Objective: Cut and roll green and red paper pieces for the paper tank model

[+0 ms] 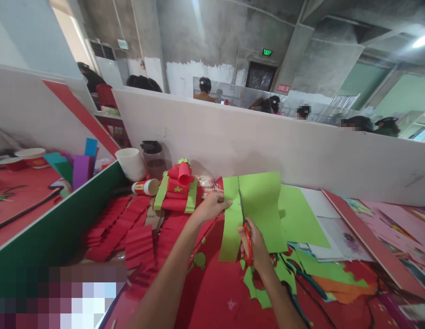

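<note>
While the left hand (pixel 212 205) pinched the green sheet (pixel 262 210), the right hand (pixel 256 240) gripped orange-handled scissors (pixel 248 244); the sheet's right side (unheld) risked sagging, skewing the cut.

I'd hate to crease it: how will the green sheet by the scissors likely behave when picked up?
The green sheet is probably light, being thin and pinched only near one edge by the left hand. It seems bendy rather than limp, since it bows gently yet stays spread out.
</note>
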{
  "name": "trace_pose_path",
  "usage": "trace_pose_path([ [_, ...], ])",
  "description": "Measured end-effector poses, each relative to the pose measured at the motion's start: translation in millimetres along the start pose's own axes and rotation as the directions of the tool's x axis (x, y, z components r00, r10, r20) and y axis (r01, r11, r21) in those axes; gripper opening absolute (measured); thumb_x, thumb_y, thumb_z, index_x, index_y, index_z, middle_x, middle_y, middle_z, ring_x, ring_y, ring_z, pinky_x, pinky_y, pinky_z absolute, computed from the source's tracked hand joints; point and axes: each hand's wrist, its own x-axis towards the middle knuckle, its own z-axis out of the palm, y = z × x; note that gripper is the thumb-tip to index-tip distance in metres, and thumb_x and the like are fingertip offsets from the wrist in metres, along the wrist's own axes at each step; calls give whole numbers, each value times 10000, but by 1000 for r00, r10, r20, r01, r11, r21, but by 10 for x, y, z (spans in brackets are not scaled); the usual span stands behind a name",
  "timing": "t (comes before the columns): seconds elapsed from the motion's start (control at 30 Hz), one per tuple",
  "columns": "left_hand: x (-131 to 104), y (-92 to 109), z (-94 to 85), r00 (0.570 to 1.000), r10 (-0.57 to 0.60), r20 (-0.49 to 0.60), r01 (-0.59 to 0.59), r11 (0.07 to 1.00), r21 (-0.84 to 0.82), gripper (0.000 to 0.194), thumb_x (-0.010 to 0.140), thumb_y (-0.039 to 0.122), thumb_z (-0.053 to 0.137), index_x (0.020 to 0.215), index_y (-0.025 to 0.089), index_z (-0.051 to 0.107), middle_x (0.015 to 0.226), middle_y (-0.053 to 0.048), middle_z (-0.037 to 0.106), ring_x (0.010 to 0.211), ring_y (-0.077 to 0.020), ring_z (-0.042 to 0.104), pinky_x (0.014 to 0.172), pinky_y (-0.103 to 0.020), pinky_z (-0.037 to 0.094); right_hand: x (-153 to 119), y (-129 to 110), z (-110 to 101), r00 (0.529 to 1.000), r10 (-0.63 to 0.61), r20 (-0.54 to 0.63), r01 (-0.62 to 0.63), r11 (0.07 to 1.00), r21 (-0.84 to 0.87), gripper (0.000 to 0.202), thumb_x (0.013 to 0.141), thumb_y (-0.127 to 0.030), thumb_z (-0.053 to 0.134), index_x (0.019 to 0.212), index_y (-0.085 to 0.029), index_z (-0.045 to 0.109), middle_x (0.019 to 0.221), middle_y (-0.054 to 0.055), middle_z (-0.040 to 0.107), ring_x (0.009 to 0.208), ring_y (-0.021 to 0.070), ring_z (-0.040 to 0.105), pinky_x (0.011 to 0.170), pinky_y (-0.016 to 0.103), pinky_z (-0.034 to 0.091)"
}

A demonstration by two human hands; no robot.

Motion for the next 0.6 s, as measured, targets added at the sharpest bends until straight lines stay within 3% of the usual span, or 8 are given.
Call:
trace_pose_path([
  [0.23, 34, -51, -6, 997, -10, 78, 10, 1000, 8, 419, 740, 521, 649, 587, 175, 469, 550, 51, 414, 515, -86, 344, 512, -238, 279, -17, -37, -107, 997, -78, 29, 81, 992, -101, 604, 863, -636, 490, 1263, -184, 465, 578, -53, 490, 378, 125, 439, 368, 242, 412],
  [0.4, 23, -25, 17, 998, -22, 65, 20, 999, 42, 451, 746, 520, 656, 547, 182, 434, 515, 53, 404, 483, -77, 320, 485, -238, 246, 10, -58, -146, 966, -255, -35, 239, 939, -245, 469, 879, -584, 499, 1126, -192, 568, 760, 43, 625, 643, 189, 580, 617, 298, 516],
  [0.6, 34, -35, 20, 998, -11, 67, 9, 999, 32, 462, 738, 535, 658, 545, 183, 428, 520, 53, 400, 490, -76, 314, 482, -236, 246, -27, -61, -84, 998, -67, 7, 68, 995, -76, 568, 868, -619, 496, 1254, -203, 478, 569, -48, 481, 411, 148, 471, 407, 264, 445],
])
